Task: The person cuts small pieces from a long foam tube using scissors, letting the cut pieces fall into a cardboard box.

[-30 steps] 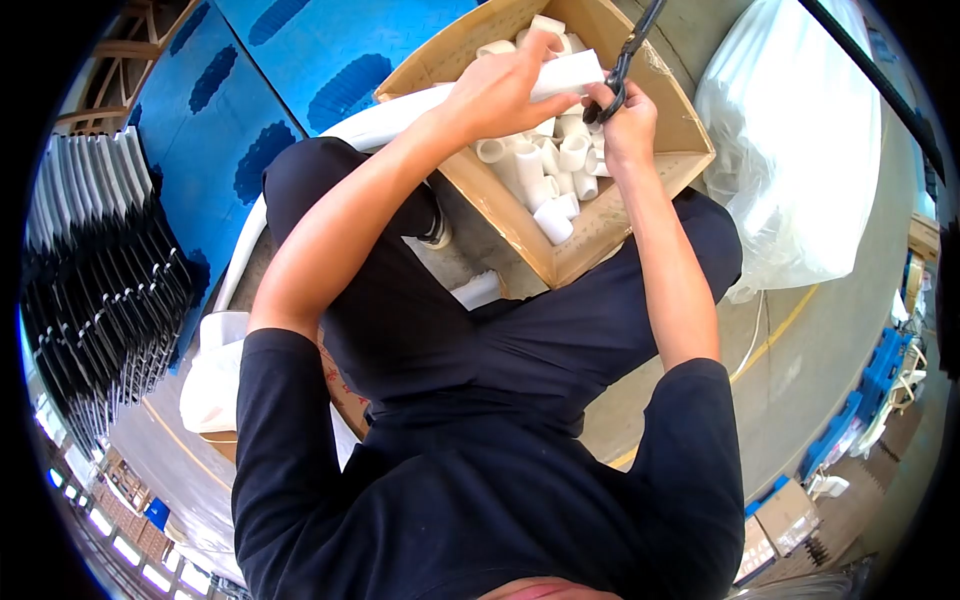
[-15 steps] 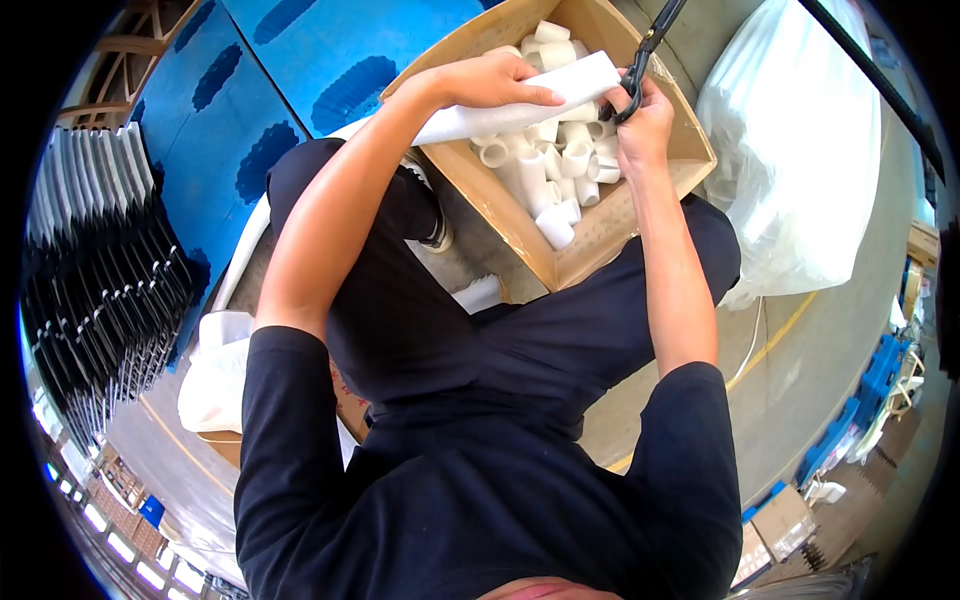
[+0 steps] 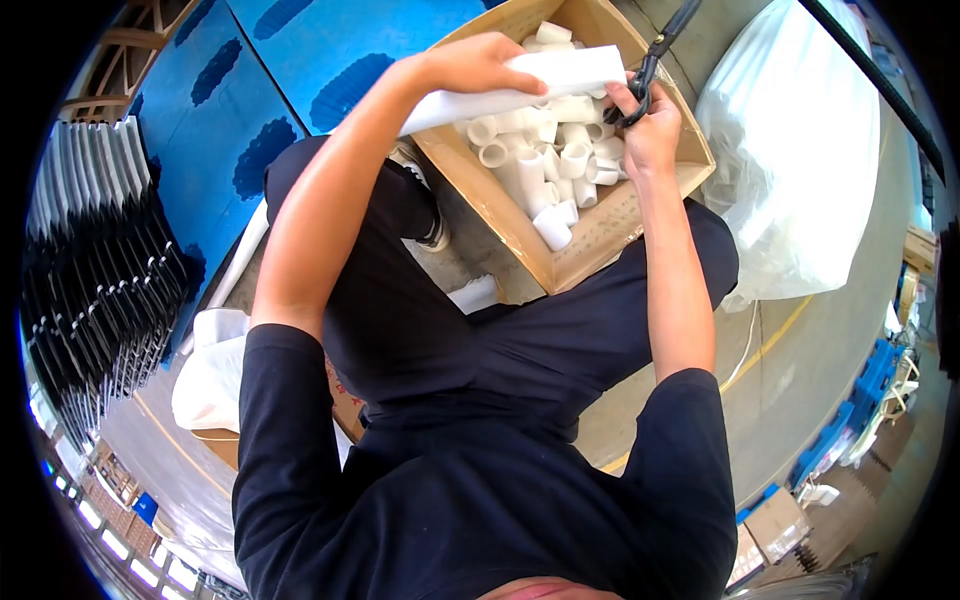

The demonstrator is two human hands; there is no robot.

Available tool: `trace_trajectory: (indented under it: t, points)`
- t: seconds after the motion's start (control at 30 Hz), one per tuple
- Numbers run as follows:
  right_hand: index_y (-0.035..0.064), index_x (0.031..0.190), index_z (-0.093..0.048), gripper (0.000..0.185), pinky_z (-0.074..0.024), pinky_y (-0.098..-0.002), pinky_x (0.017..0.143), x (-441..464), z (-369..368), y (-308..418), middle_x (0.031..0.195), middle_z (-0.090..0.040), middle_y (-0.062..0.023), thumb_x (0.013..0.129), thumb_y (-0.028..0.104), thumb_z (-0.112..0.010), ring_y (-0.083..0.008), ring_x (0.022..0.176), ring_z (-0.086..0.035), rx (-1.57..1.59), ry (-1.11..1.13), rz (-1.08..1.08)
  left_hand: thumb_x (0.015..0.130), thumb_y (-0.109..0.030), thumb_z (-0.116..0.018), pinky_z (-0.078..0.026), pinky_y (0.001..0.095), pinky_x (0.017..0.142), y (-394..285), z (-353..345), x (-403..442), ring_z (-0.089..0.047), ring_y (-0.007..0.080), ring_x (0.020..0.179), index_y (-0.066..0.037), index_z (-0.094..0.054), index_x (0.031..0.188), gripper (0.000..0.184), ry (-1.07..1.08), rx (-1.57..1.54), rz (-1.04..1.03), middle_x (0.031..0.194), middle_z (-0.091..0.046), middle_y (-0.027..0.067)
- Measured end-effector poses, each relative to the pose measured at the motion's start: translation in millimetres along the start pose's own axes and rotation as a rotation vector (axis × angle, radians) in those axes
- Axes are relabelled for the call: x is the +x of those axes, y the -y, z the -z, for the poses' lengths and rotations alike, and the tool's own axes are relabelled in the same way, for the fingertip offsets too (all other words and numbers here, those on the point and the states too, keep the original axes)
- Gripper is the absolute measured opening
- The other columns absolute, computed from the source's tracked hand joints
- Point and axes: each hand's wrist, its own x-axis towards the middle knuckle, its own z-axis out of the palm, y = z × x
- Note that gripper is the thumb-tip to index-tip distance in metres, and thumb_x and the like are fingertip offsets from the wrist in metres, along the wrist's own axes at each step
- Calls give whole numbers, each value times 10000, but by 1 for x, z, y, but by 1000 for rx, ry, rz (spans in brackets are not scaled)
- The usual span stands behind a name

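Here, the left hand (image 3: 475,65) grips the long white tube (image 3: 580,70), which crosses above the left edge of the cardboard box (image 3: 612,232). Short white pieces (image 3: 548,160) lie heaped inside. Apart from it, the right hand (image 3: 650,130) clasps black scissors (image 3: 654,58) by the box's right edge, near the tube's end.

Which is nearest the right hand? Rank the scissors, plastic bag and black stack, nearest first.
1. Scissors: held in the right hand.
2. Plastic bag: just to its right.
3. Black stack: far left side.
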Motion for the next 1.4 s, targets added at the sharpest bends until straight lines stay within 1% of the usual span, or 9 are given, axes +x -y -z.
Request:
trace_trajectory:
  t: [0.13, 0.27, 0.43, 0.53, 0.57, 0.7, 1.03, 1.23, 1.4]
  points:
    - [-38, 1075, -570, 418, -524, -272, 771, -6, 0, 0, 1039, -687, -172, 779, 136, -808, -171, 842, -651, 92, 113, -105, 819, -439, -694, -484, 269, 699, 6, 30, -10, -616, 120, 740, 4, -685, 1057, 502, -119, -163, 54, 878, -687, 63]
    - [62, 1385, -390, 873, -428, -372, 1008, -20, 6, -13, 1350, -510, -130, 707, 367, -847, -245, 1257, -490, -46, 489, -172, 853, -293, -701, -483, 240, 668, 0, 49, -19, -602, 77, 743, 7, -722, 998, 333, -160, -269, 120, 859, -694, 16]
    - [15, 1376, -368, 905, -356, -373, 1081, -37, -1, -23, 1380, -479, -116, 676, 295, -868, -241, 1269, -473, -65, 579, -412, 821, -353, -723, -487, 260, 646, 2, 43, -16, -610, 99, 721, 35, -719, 985, 421, -182, -350, 100, 834, -692, 43]
    - [-1, 1390, -350, 946, -339, -371, 1095, -40, -4, -33, 1403, -454, -118, 662, 289, -879, -245, 1281, -452, -253, 641, -392, 809, -385, -736, -486, 260, 644, 3, 41, -11, -608, 99, 711, 25, -724, 988, 448, -193, -306, 103, 830, -692, 44]
    - [-64, 1425, -282, 1130, -349, -382, 1092, -41, -4, -33, 1397, -435, -194, 609, 415, -899, -285, 1306, -427, -352, 673, -344, 809, -385, -736, -486, 260, 644, 4, 38, -10, -608, 99, 711, 25, -724, 988, 448, -194, -307, 102, 830, -692, 44]
    - [-67, 1410, -306, 1204, -350, -394, 1088, -43, -9, -32, 1376, -439, -221, 544, 521, -901, -311, 1308, -424, -538, 698, -316, 815, -405, -687, -466, 249, 674, 3, 30, -9, -602, 101, 725, 5, -691, 1014, 456, -145, -162, 83, 846, -668, 42]
    - [-44, 1399, -337, 1097, -337, -395, 1094, -36, -8, -27, 1378, -445, -190, 607, 481, -886, -296, 1281, -438, -611, 680, -319, 782, -370, -677, -467, 275, 699, 1, 20, -6, -593, 120, 746, 10, -683, 1030, 454, -103, -117, 63, 839, -664, 57]
    - [-33, 1345, -416, 907, -432, -362, 1004, -35, -8, -30, 1340, -472, -168, 682, 407, -852, -259, 1181, -511, -584, 602, -389, 780, -366, -659, -462, 272, 689, 2, 16, -4, -587, 125, 735, 10, -682, 1021, 447, -72, -167, 63, 821, -661, 54]
    - [-23, 1217, -533, 681, -469, -312, 917, -35, -8, -33, 1122, -610, -112, 735, 369, -813, -186, 1040, -580, -475, 555, -340, 767, -384, -647, -456, 271, 696, 3, 16, -1, -582, 128, 730, -3, -675, 1016, 457, -54, -160, 133, 829, -659, 55]
